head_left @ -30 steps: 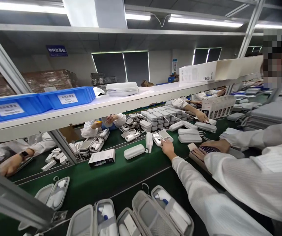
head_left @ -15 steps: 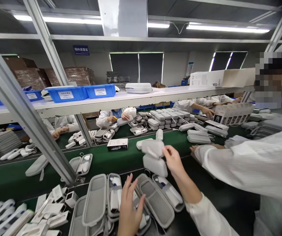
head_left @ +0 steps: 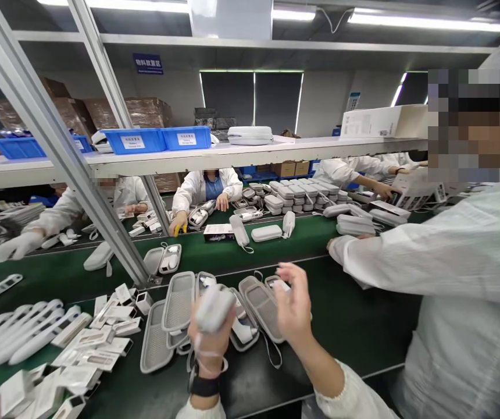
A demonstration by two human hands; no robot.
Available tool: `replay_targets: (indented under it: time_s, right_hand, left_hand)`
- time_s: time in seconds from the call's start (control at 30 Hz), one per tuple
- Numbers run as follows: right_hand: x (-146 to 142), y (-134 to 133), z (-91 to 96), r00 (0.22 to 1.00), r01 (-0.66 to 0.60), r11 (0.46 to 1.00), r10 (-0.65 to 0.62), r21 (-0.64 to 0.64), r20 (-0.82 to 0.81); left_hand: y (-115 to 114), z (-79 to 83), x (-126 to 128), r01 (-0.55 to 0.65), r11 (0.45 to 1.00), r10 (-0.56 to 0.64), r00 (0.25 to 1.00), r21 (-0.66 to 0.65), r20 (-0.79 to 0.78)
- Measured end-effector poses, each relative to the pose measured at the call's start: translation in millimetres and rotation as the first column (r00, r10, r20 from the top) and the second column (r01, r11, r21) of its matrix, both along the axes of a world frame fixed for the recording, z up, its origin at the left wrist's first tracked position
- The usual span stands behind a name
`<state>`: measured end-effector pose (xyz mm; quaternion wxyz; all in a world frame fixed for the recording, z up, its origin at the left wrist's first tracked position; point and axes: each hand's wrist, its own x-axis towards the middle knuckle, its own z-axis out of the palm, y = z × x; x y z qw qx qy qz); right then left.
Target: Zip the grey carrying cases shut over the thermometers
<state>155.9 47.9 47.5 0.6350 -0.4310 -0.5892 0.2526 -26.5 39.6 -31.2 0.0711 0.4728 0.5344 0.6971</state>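
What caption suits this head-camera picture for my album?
Left hand grips a blurred white case; right hand hovers open over open grey cases.

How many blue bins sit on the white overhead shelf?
4, possibly more behind the frame posts: two side by side near the shelf's middle, one between the posts, one at far left.

The green conveyor belt [head_left: 215,256] carries closed white cases [head_left: 266,233] and a small box [head_left: 218,232]; the dark bench [head_left: 363,326] holds open grey zip cases [head_left: 179,299] and white thermometers [head_left: 27,334].
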Motion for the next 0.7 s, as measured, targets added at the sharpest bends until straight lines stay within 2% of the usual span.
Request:
replay_targets:
  time_s: [0.03, 0.07, 0.1, 0.17, 0.2, 0.23, 0.27, 0.37, 0.43, 0.53, 0.6, 0.7]
  right_hand:
    - [2.5, 1.1, -9.9, 0.997, -0.023, 0.998, 0.018, -0.062, -0.074]
    - [3.3, 1.6, -21.1, 0.984, -0.146, 0.978, 0.128, -0.149, -0.122]
    - [2.1, 1.1, -32.8, 0.943, -0.322, 0.916, 0.287, -0.241, -0.169]
    - [-5.4, -2.6, -54.8, 0.772, -0.635, 0.686, 0.556, -0.355, -0.307]
    - [-10.9, -5.7, -63.6, 0.686, -0.728, 0.583, 0.613, -0.362, -0.392]
    - [-16.6, -9.3, -70.2, 0.614, -0.789, 0.508, 0.633, -0.346, -0.472]
    - [-22.0, -13.1, -74.6, 0.55, -0.834, 0.452, 0.64, -0.316, -0.537]
    - [-32.4, -23.3, -76.1, 0.41, -0.911, 0.332, 0.652, -0.245, -0.638]
    - [-34.6, -28.1, -72.5, 0.359, -0.932, 0.285, 0.627, -0.226, -0.692]
    - [-35.8, -33.4, -70.0, 0.324, -0.945, 0.228, 0.546, -0.235, -0.773]
    - [-37.1, -36.9, -72.0, 0.306, -0.952, 0.189, 0.531, -0.241, -0.79]
    - [-39.8, -42.2, -77.8, 0.267, -0.963, 0.175, 0.553, -0.203, -0.79]
  left_hand:
    - [-4.0, 3.8, 5.4, 0.017, 0.999, -0.011, 0.988, -0.041, 0.152]
    - [-8.1, 8.4, 10.7, 0.079, 0.995, -0.057, 0.948, -0.057, 0.314]
    - [-12.2, 13.5, 15.5, 0.188, 0.981, -0.142, 0.863, -0.047, 0.485]
    - [-19.7, 23.6, 21.7, 0.389, 0.92, -0.273, 0.545, 0.05, 0.793]
    - [-22.9, 27.8, 22.6, 0.425, 0.899, -0.291, 0.396, 0.107, 0.871]
    - [-25.8, 31.0, 22.2, 0.428, 0.893, -0.287, 0.309, 0.137, 0.907]
    - [-28.3, 33.2, 20.7, 0.431, 0.89, -0.28, 0.265, 0.146, 0.923]
    - [-34.1, 35.6, 13.5, 0.499, 0.856, -0.282, 0.237, 0.132, 0.93]
    - [-36.3, 36.3, 10.7, 0.468, 0.874, -0.271, 0.247, 0.13, 0.93]
    - [-37.3, 38.7, 11.9, 0.313, 0.94, -0.227, 0.276, 0.136, 0.934]
    - [-37.9, 40.5, 14.0, 0.285, 0.95, -0.217, 0.302, 0.13, 0.928]
    - [-40.2, 42.0, 14.7, 0.279, 0.952, -0.219, 0.343, 0.124, 0.913]
